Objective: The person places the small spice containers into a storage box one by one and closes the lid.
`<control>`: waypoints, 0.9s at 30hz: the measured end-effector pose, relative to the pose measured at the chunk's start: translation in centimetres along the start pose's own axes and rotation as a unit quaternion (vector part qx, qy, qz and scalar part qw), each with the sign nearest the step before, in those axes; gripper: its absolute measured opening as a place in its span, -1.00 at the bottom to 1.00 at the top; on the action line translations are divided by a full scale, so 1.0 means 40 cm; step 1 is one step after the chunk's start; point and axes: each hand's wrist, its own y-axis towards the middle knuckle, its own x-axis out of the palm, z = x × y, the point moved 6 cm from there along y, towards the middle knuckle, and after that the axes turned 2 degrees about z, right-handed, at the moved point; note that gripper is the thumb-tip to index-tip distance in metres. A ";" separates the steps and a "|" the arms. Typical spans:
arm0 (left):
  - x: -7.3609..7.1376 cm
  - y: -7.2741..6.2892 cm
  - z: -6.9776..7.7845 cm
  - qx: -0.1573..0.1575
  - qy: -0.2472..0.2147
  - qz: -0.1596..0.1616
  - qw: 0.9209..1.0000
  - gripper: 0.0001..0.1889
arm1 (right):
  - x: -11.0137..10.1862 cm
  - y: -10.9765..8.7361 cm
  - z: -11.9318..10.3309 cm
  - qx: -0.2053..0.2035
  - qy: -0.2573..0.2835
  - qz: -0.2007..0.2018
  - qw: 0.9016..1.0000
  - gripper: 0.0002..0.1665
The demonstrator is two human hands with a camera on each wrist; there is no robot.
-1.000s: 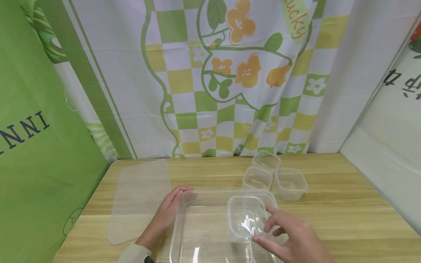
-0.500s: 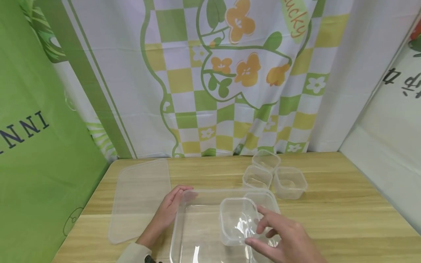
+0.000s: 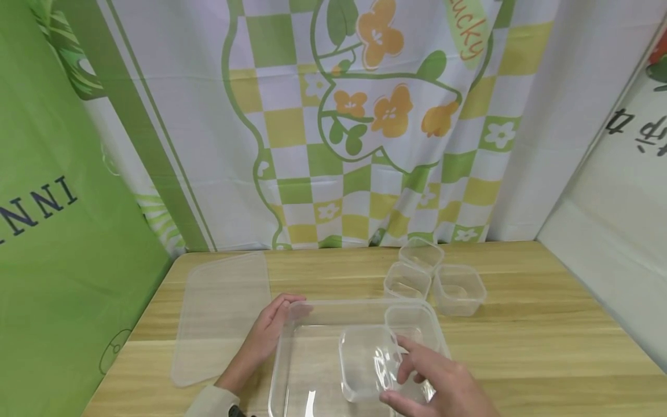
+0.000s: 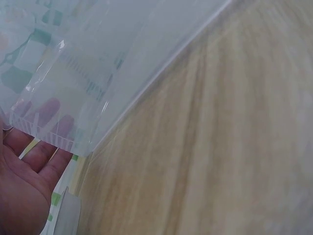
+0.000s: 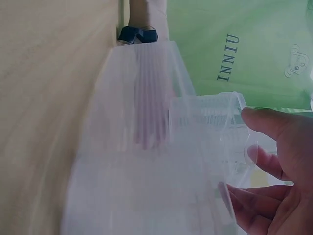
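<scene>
A large clear plastic food container point(image 3: 315, 370) stands at the table's near edge. My left hand point(image 3: 270, 329) rests against its far left corner, the fingers point(image 4: 41, 154) lying fairly straight along the outside wall in the left wrist view. Between thumb and fingers, my right hand point(image 3: 443, 376) pinches the right side of a small clear square container point(image 3: 362, 362). This small container is over or inside the right half of the large one; its exact height is hard to tell. Another small container point(image 3: 409, 317) sits inside, at the far right corner.
Beyond the large container, three small clear containers stand close together: one at the back point(image 3: 421, 255), one in front point(image 3: 406, 281) and one to the right point(image 3: 460, 289). A flat translucent lid point(image 3: 221, 324) lies on the wooden table's left. Patterned curtains enclose the table.
My right hand has moved left and toward me with the small container, uncovering more of the container in the far right corner. My left hand has stayed at its corner.
</scene>
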 end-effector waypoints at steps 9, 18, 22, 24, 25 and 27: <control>-0.001 0.000 -0.009 0.000 0.007 0.002 1.000 -0.64 | 0.023 -0.018 0.008 0.010 -0.037 -0.009 0.999 -0.50; 0.002 0.001 -0.008 0.007 0.010 0.001 1.000 -0.63 | 0.044 -0.037 0.010 -0.004 -0.044 -0.011 0.999 -0.52; 0.002 0.001 -0.010 0.002 0.010 -0.002 1.000 -0.63 | 0.050 -0.043 0.013 -0.005 -0.055 -0.008 0.998 -0.51; 0.002 0.001 -0.010 -0.002 0.006 -0.004 1.000 -0.63 | 0.053 -0.045 0.014 -0.004 -0.059 -0.010 0.998 -0.51; 0.002 0.001 -0.010 -0.003 0.005 -0.005 1.000 -0.64 | 0.054 -0.047 0.015 -0.003 -0.059 -0.009 0.998 -0.51; 0.001 0.000 -0.010 -0.004 0.002 -0.004 1.000 -0.64 | 0.056 -0.049 0.016 -0.001 -0.059 -0.007 0.998 -0.51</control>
